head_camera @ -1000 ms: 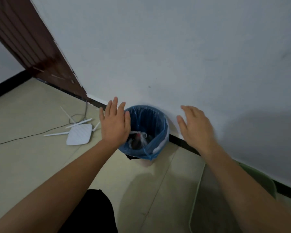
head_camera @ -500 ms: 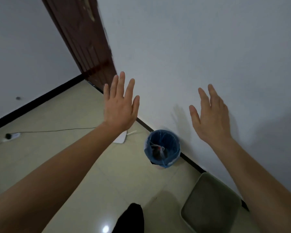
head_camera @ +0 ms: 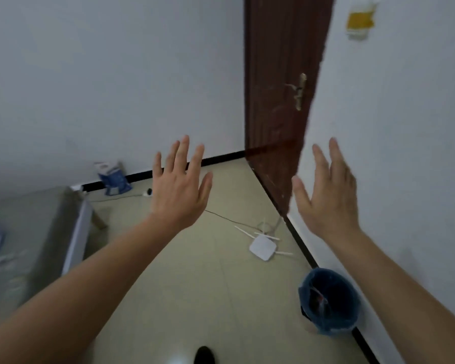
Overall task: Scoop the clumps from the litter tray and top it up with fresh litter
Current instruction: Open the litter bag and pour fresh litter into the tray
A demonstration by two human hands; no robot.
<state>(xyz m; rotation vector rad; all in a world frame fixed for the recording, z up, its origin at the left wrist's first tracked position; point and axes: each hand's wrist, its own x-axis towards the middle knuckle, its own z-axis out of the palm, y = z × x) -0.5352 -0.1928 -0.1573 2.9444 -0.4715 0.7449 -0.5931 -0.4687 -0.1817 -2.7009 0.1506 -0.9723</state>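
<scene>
left hand [head_camera: 180, 187]: raised at mid-frame with its back toward the camera, fingers straight and spread wide, holding nothing. right hand [head_camera: 329, 195]: raised at about the same height, well apart from the left hand, fingers straight and slightly parted, thumb out, holding nothing; it shows against the white right-hand wall, and contact with the wall cannot be told. waste bin [head_camera: 338, 327]: round, lined with a blue plastic bag, standing on the beige tiled floor [head_camera: 195, 285] at near right, just beside the wall's black skirting. white router [head_camera: 262, 247]: lying on the floor beyond the bin, antennas splayed, with a thin dark cable [head_camera: 229, 220] running left from it. dark brown door [head_camera: 279, 101]: at far right, with a brass handle plate [head_camera: 300, 91]. blue and white bag [head_camera: 113, 178]: upright against the far wall at left; its print is too blurred to read. bed with grey cover [head_camera: 37, 219]: at the left edge. litter tray: position cannot be told from this view.
</scene>
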